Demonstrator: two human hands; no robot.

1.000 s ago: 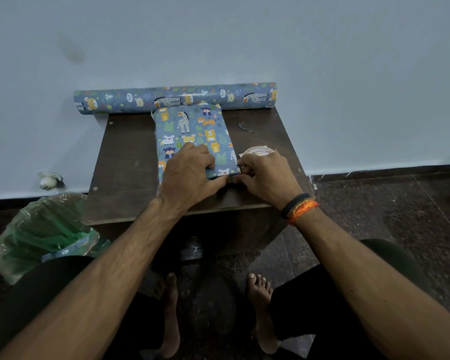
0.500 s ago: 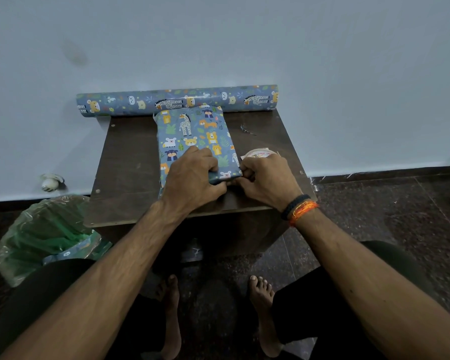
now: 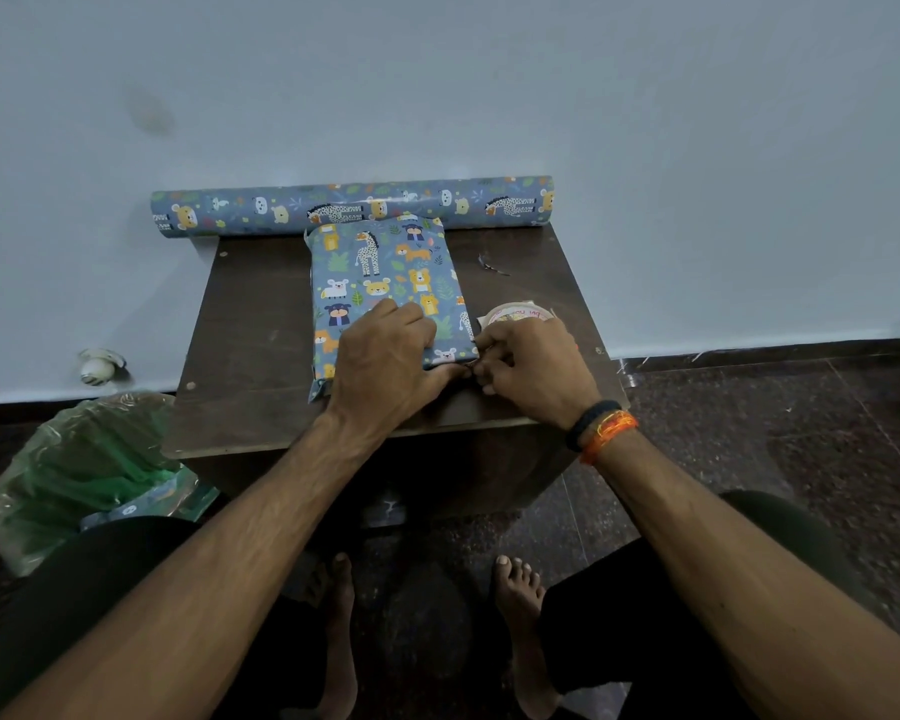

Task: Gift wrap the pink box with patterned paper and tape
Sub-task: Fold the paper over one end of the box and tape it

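Head view: small dark counter (image 3: 240, 324) at frame centre, set against a pale wall. The box (image 3: 380, 283), fully covered in blue animal-print paper, lies flat on the counter, long axis running away from the person, centre of frame. Its far end touches or sits just beside the paper roll (image 3: 352, 205), which lies across the counter's back edge along the wall, w/ both ends overhanging.

Left hand (image 3: 385, 361) rests palm-down on the near part of the box; fingers bent over the top, thumb reaching right to the near right corner. Whether this grip pinches the paper or just presses it: cannot tell. Right hand (image 3: 533, 368) is just right of that corner, fingers curled in, fingertips meeting the left thumb at the paper edge. It seems to pinch something small there, prob. paper flap or tape, too small to make out. Black and orange bands sit on the right wrist.

Tape roll (image 3: 518, 315) lies flat on the counter just beyond the right hand, right of the box, partly hidden by the knuckles. A small dark scrap (image 3: 492, 266) lies on the counter further back, right of the box.

Lower left of frame: bin w/ green liner (image 3: 74, 475) on the dark floor, beside the counter. Bare feet show at bottom centre, under the arms.
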